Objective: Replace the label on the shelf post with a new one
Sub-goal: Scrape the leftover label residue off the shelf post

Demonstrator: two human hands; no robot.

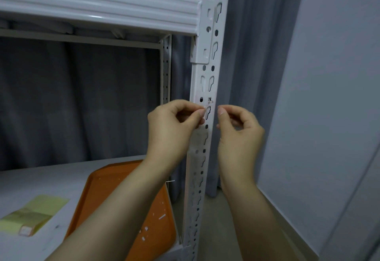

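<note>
Just one view here: a wide-angle head cam looking forward and a bit down, parked really close to the shelf post [196, 92], which runs up the middle of the frame. Upper beam [98, 7] is top left and the lower shelf [41, 182] bottom left. The wall [329, 96] fills the right, and the left hand [172, 129] and right hand [238, 131] come up from the bottom edge.

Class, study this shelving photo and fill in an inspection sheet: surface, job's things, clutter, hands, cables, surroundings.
Surface: grey lower shelf carries an orange tray and yellow sheet.
Job's things: shelf post shows torn label residue; replacement not made out.
Clutter: white scraps in the tray.
Hands: left hand and right hand pinch beside the post; contents unclear.
Cables: nothing seen.
Surroundings: grey curtain behind, pale wall right.
</note>
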